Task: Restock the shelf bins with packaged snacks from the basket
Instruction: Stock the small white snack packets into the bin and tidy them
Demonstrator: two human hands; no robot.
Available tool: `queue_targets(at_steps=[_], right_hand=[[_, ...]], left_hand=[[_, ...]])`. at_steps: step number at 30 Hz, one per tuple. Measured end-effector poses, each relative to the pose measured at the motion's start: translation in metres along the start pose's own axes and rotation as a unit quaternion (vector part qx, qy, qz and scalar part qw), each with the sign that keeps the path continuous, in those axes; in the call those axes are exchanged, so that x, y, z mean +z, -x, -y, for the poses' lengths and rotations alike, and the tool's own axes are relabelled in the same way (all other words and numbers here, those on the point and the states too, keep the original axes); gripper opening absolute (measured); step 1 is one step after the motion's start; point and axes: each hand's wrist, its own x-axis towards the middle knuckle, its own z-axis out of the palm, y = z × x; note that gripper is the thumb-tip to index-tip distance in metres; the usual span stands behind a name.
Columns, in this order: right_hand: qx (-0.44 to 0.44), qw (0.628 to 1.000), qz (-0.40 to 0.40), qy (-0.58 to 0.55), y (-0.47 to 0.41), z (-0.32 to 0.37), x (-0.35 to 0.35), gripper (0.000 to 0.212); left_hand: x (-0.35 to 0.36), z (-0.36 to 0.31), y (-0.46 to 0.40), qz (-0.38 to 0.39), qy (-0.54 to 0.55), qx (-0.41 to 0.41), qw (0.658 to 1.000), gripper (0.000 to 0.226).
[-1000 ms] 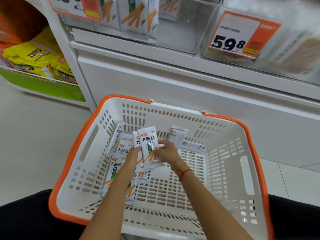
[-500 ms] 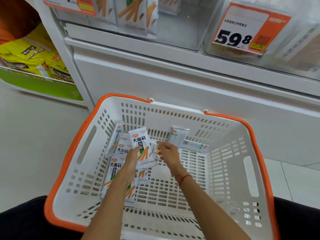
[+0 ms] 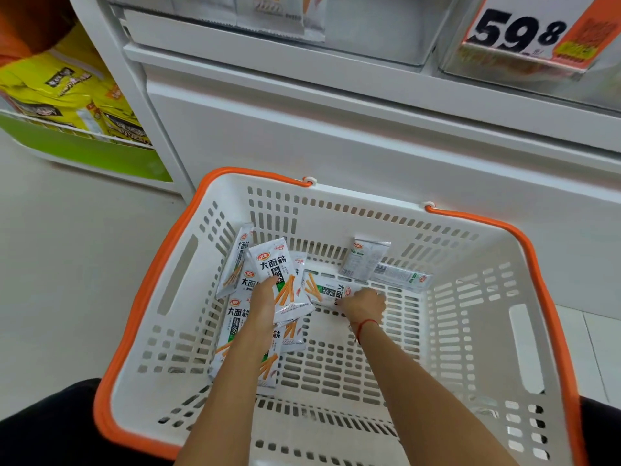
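A white basket [image 3: 497, 331] with an orange rim sits on the floor below the shelf. Several white snack packets lie in its left half. My left hand [image 3: 265, 297] holds an upright stack of packets [image 3: 282, 280] there. My right hand [image 3: 364, 302] reaches down onto a packet lying sideways [image 3: 324, 289] on the basket floor, its fingers curled over the packet's right end. Two more packets [image 3: 366, 257] lie face down near the basket's far wall. Above, a clear shelf bin [image 3: 279, 18] holds the same packets.
A price tag [image 3: 524, 31] reading 59.8 hangs on the right-hand bin. Yellow bags [image 3: 64, 95] fill a green-fronted rack at the left. The white shelf base [image 3: 336, 136] stands just behind the basket. Pale floor lies to the left.
My right hand let go of the stack and moved right and down onto the sideways packet. My left hand kept the stack. The camera tilted down.
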Motion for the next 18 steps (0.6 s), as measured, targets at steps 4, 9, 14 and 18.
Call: queue_targets(at_steps=[4,9,14,18], right_hand=[[-0.009,0.999,0.016,-0.026,0.012,0.006,0.006,0.094],[-0.208,0.967,0.011,0.147,0.019,-0.005,0.009,0.063],[-0.302,0.921,-0.05,0.241,0.008,-0.021,-0.01,0.05],[-0.278,0.93,0.099,0.22,0.009,-0.028,-0.033,0.035]], left_hand=[[0.001,-0.001,-0.002,-0.013,-0.002,0.0,1.0,0.02],[0.0,-0.002,-0.003,-0.023,-0.015,0.002,1.0,0.018],[-0.002,0.001,-0.007,-0.023,-0.024,0.001,0.999,0.03],[-0.001,0.001,-0.011,-0.032,-0.054,0.001,0.998,0.042]])
